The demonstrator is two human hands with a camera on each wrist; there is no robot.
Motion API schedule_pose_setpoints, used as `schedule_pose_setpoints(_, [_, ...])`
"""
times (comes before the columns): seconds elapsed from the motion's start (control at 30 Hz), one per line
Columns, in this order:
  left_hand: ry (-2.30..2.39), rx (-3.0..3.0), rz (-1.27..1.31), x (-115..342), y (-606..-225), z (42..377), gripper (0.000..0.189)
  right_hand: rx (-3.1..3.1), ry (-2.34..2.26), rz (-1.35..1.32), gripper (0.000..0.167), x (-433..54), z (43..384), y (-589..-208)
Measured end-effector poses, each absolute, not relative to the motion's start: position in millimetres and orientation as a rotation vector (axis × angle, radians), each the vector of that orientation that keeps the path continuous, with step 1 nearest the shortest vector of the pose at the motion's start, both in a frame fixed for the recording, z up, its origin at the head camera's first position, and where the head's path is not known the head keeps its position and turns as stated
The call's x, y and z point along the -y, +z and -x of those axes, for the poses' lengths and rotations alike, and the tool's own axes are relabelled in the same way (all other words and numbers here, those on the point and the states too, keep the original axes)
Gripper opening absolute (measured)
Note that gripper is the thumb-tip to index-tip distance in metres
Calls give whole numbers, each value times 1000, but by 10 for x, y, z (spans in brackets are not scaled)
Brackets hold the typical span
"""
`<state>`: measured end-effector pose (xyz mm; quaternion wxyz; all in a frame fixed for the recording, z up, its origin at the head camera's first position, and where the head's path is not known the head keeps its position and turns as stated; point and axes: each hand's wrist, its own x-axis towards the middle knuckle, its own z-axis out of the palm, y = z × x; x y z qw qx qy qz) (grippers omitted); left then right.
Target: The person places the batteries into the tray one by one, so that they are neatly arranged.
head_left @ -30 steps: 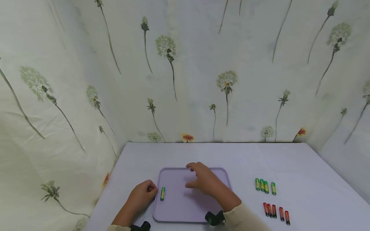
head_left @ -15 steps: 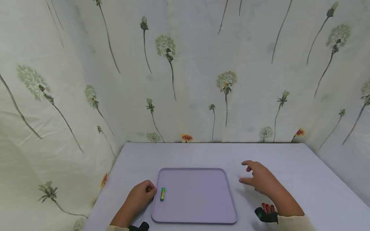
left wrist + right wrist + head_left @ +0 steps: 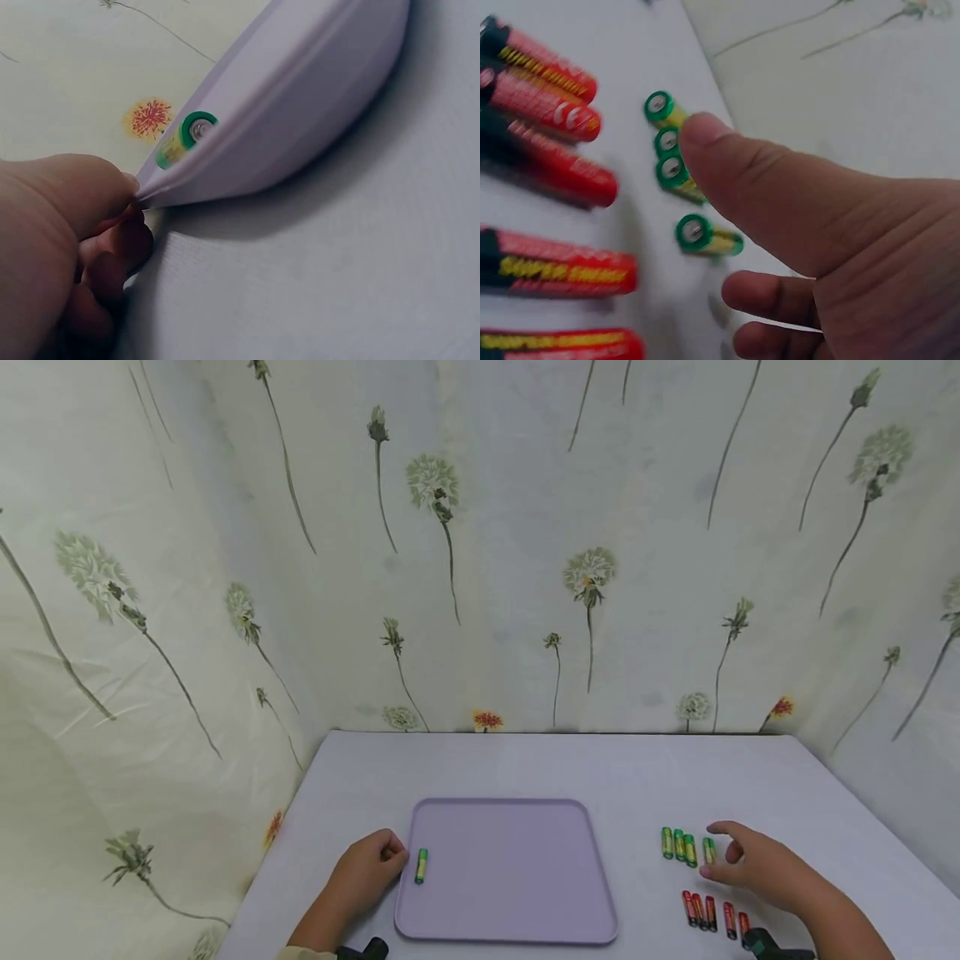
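Note:
My left hand is at the left edge of a lilac tray, and in the left wrist view its thumb and curled fingers pinch the rim. Just inside that edge lies one green-and-yellow battery, its end facing the left wrist camera. My right hand is over the right side of the table, thumb and index finger spread around a single green battery. In the right wrist view this green battery lies below the thumb, with space between it and the fingers.
Three green batteries lie close together left of the single one. Nearer the person, several red-and-black batteries form a row, the rightmost partly behind the dark wrist camera. A flowered cloth hangs behind the white table.
The right hand has swept from over the tray to the green batteries at the right, its fingers spread. The left hand and the battery in the tray stay where they were.

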<state>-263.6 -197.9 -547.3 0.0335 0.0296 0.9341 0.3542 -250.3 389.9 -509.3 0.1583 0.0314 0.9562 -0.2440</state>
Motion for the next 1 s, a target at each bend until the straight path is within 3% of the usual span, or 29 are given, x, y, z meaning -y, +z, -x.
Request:
schedule_pose_setpoints(0.27, [1092,-2866,-81,1966,-5462,2631,12,-2710,-726,-119,101,-3890,2459,-5215])
schedule_pose_setpoints(0.67, [1089,-2880,-101,1979,-5475,2633,12,-2789,-733,-103,74,-3895,2459,-5271])
schedule_pose_setpoints(1.0, [1094,-2874,-90,1983,-5492,2628,14,-2769,-727,-106,78,-3909,2479,-5218])
